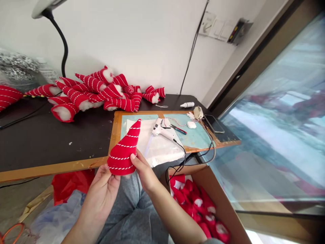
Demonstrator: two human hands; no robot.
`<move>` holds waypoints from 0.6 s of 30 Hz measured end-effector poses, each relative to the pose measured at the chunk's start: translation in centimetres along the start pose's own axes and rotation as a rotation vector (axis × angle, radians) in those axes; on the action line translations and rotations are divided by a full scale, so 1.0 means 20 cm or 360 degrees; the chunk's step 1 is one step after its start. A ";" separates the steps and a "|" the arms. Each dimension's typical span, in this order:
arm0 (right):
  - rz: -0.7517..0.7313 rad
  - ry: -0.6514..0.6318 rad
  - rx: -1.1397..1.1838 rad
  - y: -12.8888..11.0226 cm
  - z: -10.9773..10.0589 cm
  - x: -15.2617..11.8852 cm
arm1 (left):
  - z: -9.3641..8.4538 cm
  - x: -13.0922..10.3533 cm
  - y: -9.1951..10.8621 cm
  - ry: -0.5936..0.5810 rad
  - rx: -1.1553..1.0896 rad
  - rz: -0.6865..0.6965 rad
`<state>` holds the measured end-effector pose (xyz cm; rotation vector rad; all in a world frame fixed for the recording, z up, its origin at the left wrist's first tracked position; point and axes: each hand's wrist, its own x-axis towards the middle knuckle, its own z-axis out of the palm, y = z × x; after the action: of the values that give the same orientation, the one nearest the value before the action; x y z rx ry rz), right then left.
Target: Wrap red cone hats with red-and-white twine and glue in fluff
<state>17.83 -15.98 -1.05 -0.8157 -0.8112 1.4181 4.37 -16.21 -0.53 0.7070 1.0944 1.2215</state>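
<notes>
A red cone-shaped hat, wound with white twisted cord, is held tip up over the table's front edge. My left hand pinches its lower left rim. My right hand grips the lower right side, thumb on the front and fingers behind. Just beyond, a white glue gun lies on a white sheet, its glue stick pointing toward me. Beside it are a red-and-black pen-like tool and a piece of red-and-white cord.
Many stuffed red cones are heaped at the back left. An open cardboard box of red pieces stands at lower right. Cables hang over the table edge. A phone, white tube and white case lie at right.
</notes>
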 end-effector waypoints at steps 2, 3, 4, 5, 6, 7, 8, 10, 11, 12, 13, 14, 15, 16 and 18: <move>-0.0001 0.0000 0.0020 -0.01 0.00 0.03 | 0.01 0.01 0.01 0.0032 -0.0018 0.0056; -0.0029 -0.0014 -0.0009 -0.02 0.00 0.04 | 0.02 0.02 0.01 0.0049 -0.0030 0.0086; -0.0076 -0.0022 -0.0053 -0.02 0.00 0.06 | 0.03 0.03 0.02 0.0059 -0.0034 0.0125; -0.0125 -0.0032 -0.0106 -0.02 0.00 0.07 | 0.04 0.03 0.03 0.0065 -0.0032 0.0176; -0.0166 -0.0033 -0.0154 -0.02 0.01 0.08 | 0.05 0.03 0.03 0.0071 -0.0030 0.0234; -0.0187 -0.0024 -0.0194 -0.02 0.01 0.09 | 0.06 0.03 0.04 0.0081 -0.0034 0.0298; -0.0189 -0.0002 -0.0223 -0.02 0.01 0.10 | 0.07 0.03 0.04 0.0095 -0.0041 0.0362; -0.0171 0.0072 -0.0249 -0.02 0.03 0.12 | 0.10 0.04 0.04 0.0137 -0.0064 0.0467; -0.0168 0.0101 -0.0250 -0.03 0.03 0.12 | 0.11 0.04 0.04 0.0146 -0.0069 0.0500; -0.0179 0.0105 -0.0248 -0.04 0.03 0.13 | 0.12 0.05 0.04 0.0143 -0.0074 0.0517; -0.0199 0.0061 -0.0246 -0.06 0.04 0.13 | 0.13 0.05 0.04 0.0133 -0.0089 0.0521; -0.0224 -0.0022 -0.0249 -0.07 0.04 0.14 | 0.13 0.07 0.05 0.0123 -0.0122 0.0517; -0.0246 -0.0120 -0.0257 -0.09 0.04 0.14 | 0.14 0.08 0.05 0.0113 -0.0164 0.0513; -0.0262 -0.0201 -0.0270 -0.11 0.04 0.15 | 0.14 0.09 0.05 0.0107 -0.0200 0.0518; -0.0269 -0.0213 -0.0297 -0.13 0.04 0.16 | 0.13 0.11 0.06 0.0102 -0.0204 0.0566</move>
<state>18.39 -12.77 1.68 -0.7789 -1.1023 1.2696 6.37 -13.40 0.84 0.7895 0.9564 1.6121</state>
